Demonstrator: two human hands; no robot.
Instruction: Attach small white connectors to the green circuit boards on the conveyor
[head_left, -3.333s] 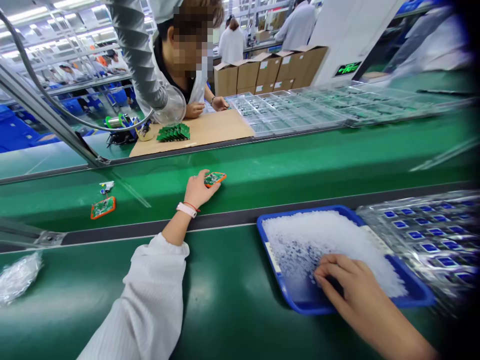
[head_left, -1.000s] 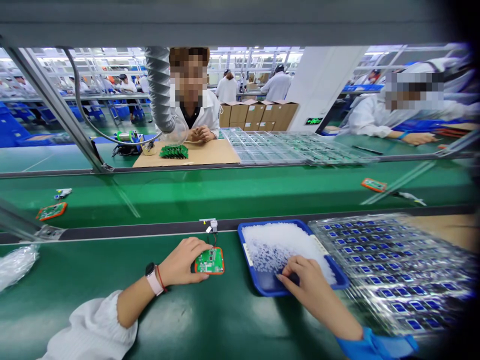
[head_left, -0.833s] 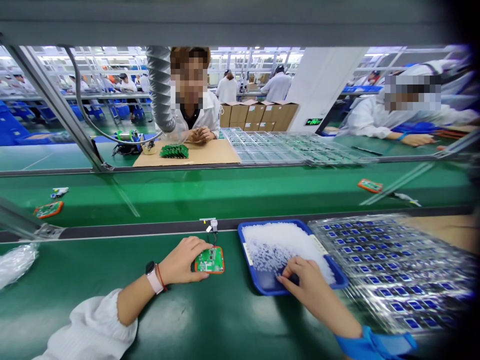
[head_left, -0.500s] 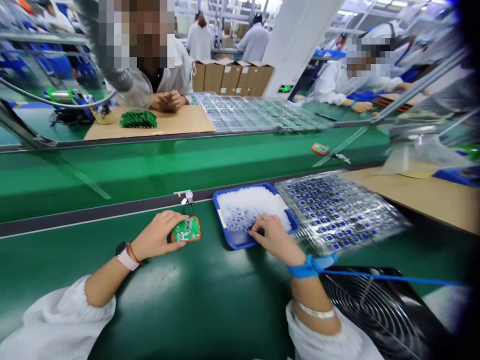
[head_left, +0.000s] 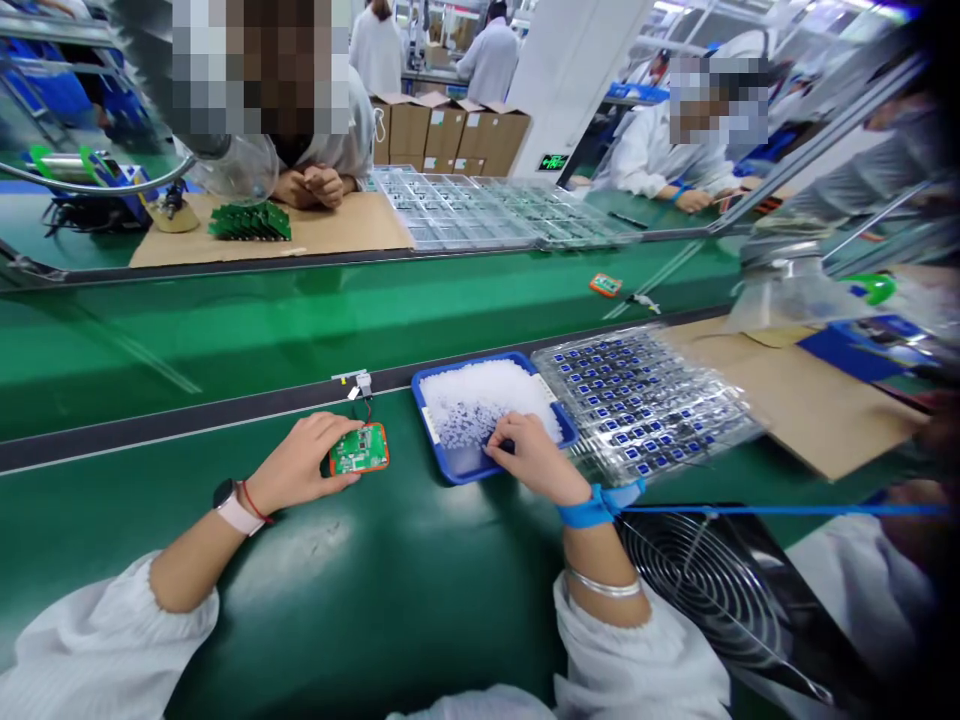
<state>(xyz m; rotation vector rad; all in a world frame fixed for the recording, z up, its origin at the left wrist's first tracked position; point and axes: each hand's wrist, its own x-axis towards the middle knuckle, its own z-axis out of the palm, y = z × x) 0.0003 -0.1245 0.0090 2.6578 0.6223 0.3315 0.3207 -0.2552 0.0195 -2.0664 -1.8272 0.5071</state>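
My left hand (head_left: 300, 472) grips the left edge of a small green circuit board in an orange frame (head_left: 360, 449), which lies flat on the green mat with a red wire running to a small white connector (head_left: 364, 383). My right hand (head_left: 531, 458) reaches into a blue tray (head_left: 457, 466) of small clear plastic pieces, with the fingers curled down among them. Whether they hold a piece is hidden. A blue strap (head_left: 596, 506) wraps my right wrist.
A clear blister tray of blue parts (head_left: 637, 400) lies right of the blue tray. A black fan grille (head_left: 720, 590) sits near my right elbow. Another orange-framed board (head_left: 604, 285) rides the conveyor belt. Across it, two people sit by a stack of green boards (head_left: 250, 222) and empty clear trays (head_left: 487, 205).
Over three seconds my left hand brought the board from the belt to the mat beside the blue tray. In the last second only my view shifted; both hands kept their places.
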